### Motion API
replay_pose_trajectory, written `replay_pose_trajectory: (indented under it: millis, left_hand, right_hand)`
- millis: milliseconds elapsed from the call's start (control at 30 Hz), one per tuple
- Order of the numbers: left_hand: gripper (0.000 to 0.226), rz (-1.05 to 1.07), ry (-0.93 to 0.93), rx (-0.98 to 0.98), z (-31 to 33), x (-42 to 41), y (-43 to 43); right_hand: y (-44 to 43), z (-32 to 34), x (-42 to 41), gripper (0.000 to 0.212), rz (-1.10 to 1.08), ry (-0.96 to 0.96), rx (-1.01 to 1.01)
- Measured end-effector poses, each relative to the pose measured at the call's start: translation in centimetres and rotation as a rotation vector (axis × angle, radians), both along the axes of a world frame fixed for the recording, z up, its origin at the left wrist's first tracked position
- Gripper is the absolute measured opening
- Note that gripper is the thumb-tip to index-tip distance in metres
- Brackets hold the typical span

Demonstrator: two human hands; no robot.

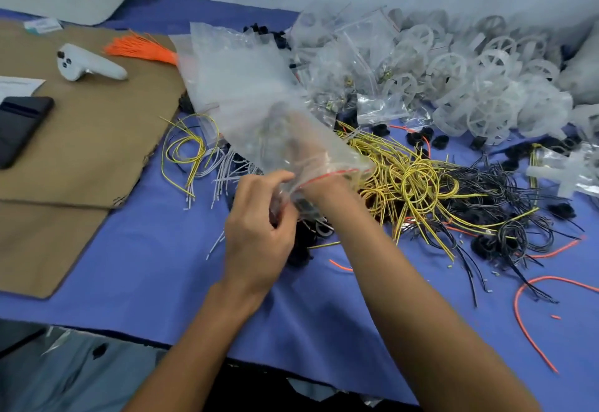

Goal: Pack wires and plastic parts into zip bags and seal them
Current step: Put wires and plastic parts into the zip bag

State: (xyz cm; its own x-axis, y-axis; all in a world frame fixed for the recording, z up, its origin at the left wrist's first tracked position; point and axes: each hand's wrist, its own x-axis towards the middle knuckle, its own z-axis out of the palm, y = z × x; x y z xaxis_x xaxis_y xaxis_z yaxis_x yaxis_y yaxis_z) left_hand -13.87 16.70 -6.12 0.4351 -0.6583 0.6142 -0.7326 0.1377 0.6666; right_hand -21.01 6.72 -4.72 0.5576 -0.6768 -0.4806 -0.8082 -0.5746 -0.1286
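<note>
A large clear zip bag (pixel 240 87) with a red seal strip is held up over the blue table cloth (pixel 155 265). My left hand (pixel 259 227) pinches the edge of the bag's mouth. My right hand (pixel 308 165) is pushed inside the bag past the wrist and shows only dimly through the plastic, with something dark near it. Its fingers are too blurred to tell. Below the bag lie yellow wires (pixel 411 181), black wires (pixel 509 223) and white wires (pixel 223 171). Black plastic parts (pixel 301 246) lie under my hands.
White plastic wheels (pixel 476 87) and small filled zip bags (pixel 359 65) are heaped at the back right. Orange wires (pixel 531 324) trail at the right. On the cardboard sheet (pixel 81 152) at the left lie a phone (pixel 19 126), a white controller (pixel 87 63) and an orange wire bundle (pixel 139 50).
</note>
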Motion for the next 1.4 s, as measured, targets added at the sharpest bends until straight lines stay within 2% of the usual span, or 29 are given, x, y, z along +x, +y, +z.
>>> replay_pose_trajectory:
  millis: [33,133,200,233,300,400,433,500,600,667,733,800,900,967,1067,1167,1400]
  left_hand:
    - [0.041,0.007,0.007,0.004,-0.2,0.0,0.0]
    - [0.039,0.008,0.042,0.024,-0.6,-0.3,0.6]
    - [0.031,0.017,0.037,0.038,-0.8,-0.5,1.2]
    - [0.027,0.018,0.016,0.047,-0.9,-0.5,1.5]
    - [0.021,0.004,-0.045,0.054,-1.1,-0.3,2.1]
    - [0.011,-0.003,-0.121,0.045,-1.2,0.0,2.7]
    - [0.010,-0.002,-0.142,0.038,-1.1,0.1,2.7]
    - [0.013,-0.027,-0.198,0.030,-0.6,0.4,2.6]
    - [0.013,-0.154,-0.374,0.085,0.3,0.9,2.0]
    - [0.020,-0.216,-0.520,0.142,1.0,1.2,1.4]
    - [0.028,-0.218,-0.591,0.185,1.7,1.5,0.7]
    - [0.039,-0.196,-0.596,0.223,2.5,1.8,0.0]
    - [0.058,-0.201,-0.552,0.299,3.3,2.0,-0.5]
    - [0.066,-0.211,-0.497,0.355,3.6,2.0,-0.4]
    - [0.071,-0.222,-0.461,0.391,3.8,1.8,-0.2]
    - [0.074,-0.224,-0.477,0.389,4.0,1.5,-0.1]
    - [0.084,-0.207,-0.526,0.418,3.8,1.1,0.3]
  right_hand:
    - [-0.9,1.0,0.2,0.026,0.009,-0.132,-0.046]
    - [0.3,0.5,-1.0,0.039,0.126,-0.173,-0.147]
    - [2.8,-0.3,-2.5,0.039,0.186,-0.378,-0.233]
    - [3.7,-0.2,-3.6,0.039,0.142,-0.509,-0.260]
    - [4.8,-0.1,-6.0,0.032,0.074,-0.716,-0.289]
    - [8.0,-0.2,-9.0,0.013,-0.073,-0.861,-0.232]
    - [8.3,-0.3,-9.9,0.011,-0.126,-0.872,-0.242]
    - [8.7,-0.9,-11.9,0.019,-0.237,-0.880,-0.245]
    - [9.1,-2.0,-14.1,0.025,-0.351,-0.846,-0.252]
    - [9.1,-2.4,-14.9,0.024,-0.418,-0.846,-0.224]
    - [9.1,-2.7,-15.4,0.022,-0.440,-0.850,-0.204]
    - [8.8,-2.8,-15.4,0.015,-0.429,-0.828,-0.205]
    - [7.4,-2.6,-14.4,0.007,-0.349,-0.782,-0.322]
    - [6.0,-2.4,-13.5,0.012,-0.318,-0.751,-0.387]
    - [4.4,-2.2,-12.3,0.022,-0.287,-0.597,-0.400]
    - [3.9,-1.7,-11.7,0.022,-0.210,-0.508,-0.400]
    - [4.4,0.9,-13.9,0.007,-0.341,-0.733,-0.415]
